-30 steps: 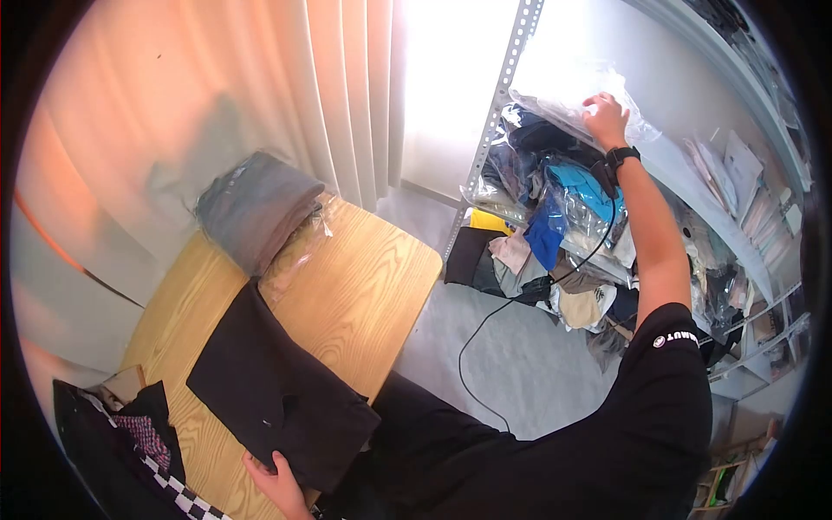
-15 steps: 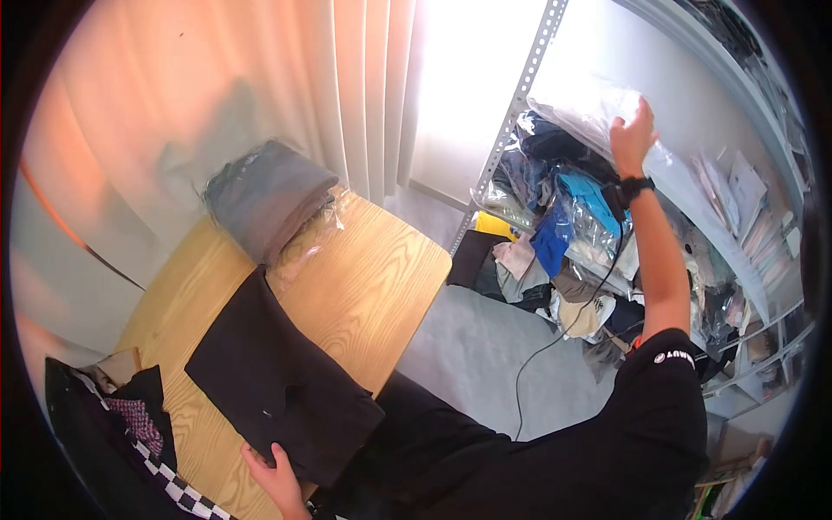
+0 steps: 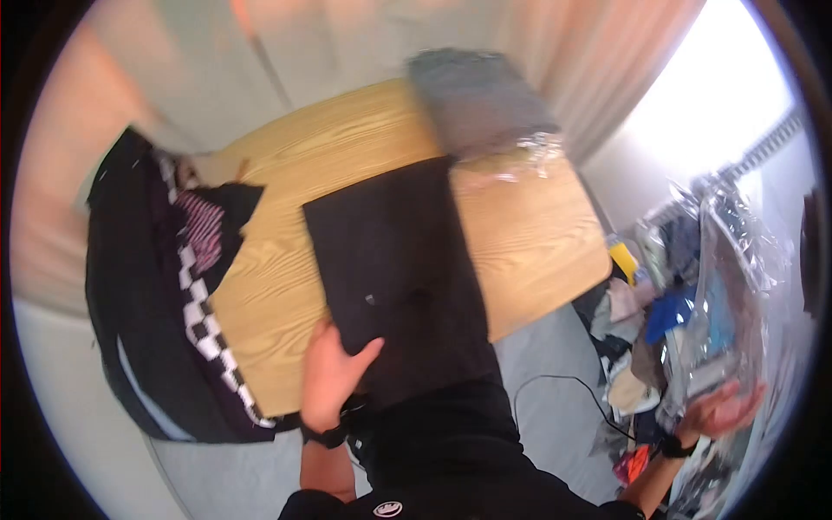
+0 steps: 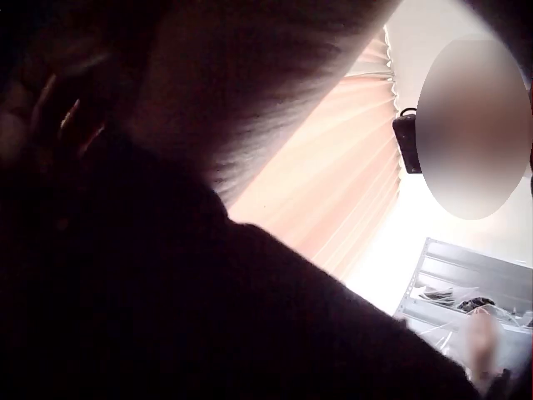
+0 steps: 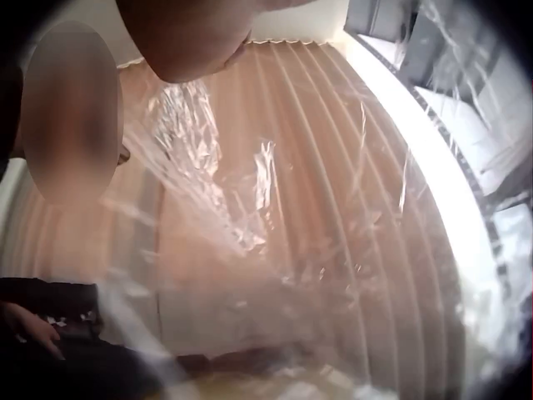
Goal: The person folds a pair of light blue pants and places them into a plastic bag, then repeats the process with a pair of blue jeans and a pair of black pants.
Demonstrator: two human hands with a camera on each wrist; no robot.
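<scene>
A folded black garment (image 3: 394, 260) lies on the wooden table (image 3: 529, 260), its near end meeting the person's dark clothing. My left hand (image 3: 331, 377) rests at its lower left edge, thumb spread over the cloth and fingers along the side. The left wrist view is mostly dark cloth, with fingers (image 4: 71, 121) faint at the left. Out to the right, my right hand (image 3: 724, 412) grips a large clear plastic bag (image 3: 745, 251) by its lower end. In the right wrist view, the crinkled film (image 5: 250, 200) spreads below the hand.
A bagged grey folded garment (image 3: 485, 100) sits at the table's back edge. On the left lies a black item with a checkered band (image 3: 199, 312). Shelves of bagged clothes (image 3: 646, 321) stand at the right, and a black cable (image 3: 572, 379) hangs above the floor.
My right hand has come down from the shelf's upper level, bringing the clear plastic bag with it. The head view has swung left toward the table. My left hand stays at the garment's edge.
</scene>
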